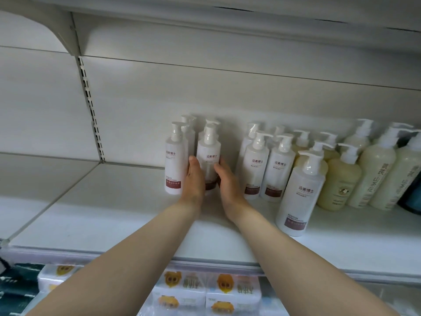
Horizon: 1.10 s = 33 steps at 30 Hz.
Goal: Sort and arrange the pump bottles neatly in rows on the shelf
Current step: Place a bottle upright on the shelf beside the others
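A white pump bottle with a dark red label [208,153] stands on the white shelf [114,215], held between both hands. My left hand [193,179] presses its left side with straight fingers, and my right hand [226,181] presses its right side. Another white bottle [174,160] stands just to its left, with two more behind them. To the right stands a group of like white bottles [256,165], and one white bottle [300,192] stands alone nearer the front edge.
Cream-yellow pump bottles [339,181] and taller pale bottles [376,169] fill the right end of the shelf. A dark teal item [413,199] sits at the far right. Wrapped tissue packs [209,290] lie on the shelf below. An upper shelf [227,17] overhangs.
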Each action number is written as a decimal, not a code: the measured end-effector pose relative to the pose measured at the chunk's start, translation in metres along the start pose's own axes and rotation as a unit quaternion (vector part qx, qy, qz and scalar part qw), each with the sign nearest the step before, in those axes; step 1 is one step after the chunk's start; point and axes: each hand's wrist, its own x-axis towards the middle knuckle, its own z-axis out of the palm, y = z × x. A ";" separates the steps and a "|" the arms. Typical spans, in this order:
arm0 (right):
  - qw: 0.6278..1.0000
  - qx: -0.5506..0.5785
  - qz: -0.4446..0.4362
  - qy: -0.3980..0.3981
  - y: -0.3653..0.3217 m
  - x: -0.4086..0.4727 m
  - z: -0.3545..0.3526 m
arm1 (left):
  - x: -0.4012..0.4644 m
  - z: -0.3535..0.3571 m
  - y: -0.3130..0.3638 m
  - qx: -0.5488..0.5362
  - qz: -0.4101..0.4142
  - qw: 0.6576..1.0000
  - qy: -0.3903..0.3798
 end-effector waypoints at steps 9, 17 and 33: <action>1.000 0.003 0.014 -0.002 0.003 0.008 -0.002 | 0.010 0.004 -0.003 -0.005 -0.026 1.000 0.016; 0.999 0.026 0.006 0.037 -0.002 -0.003 -0.004 | 0.005 0.012 -0.005 0.051 -0.023 0.998 -0.007; 0.939 -0.151 -0.063 0.302 -0.008 -0.053 -0.033 | 0.020 0.023 -0.004 0.018 -0.043 0.999 0.020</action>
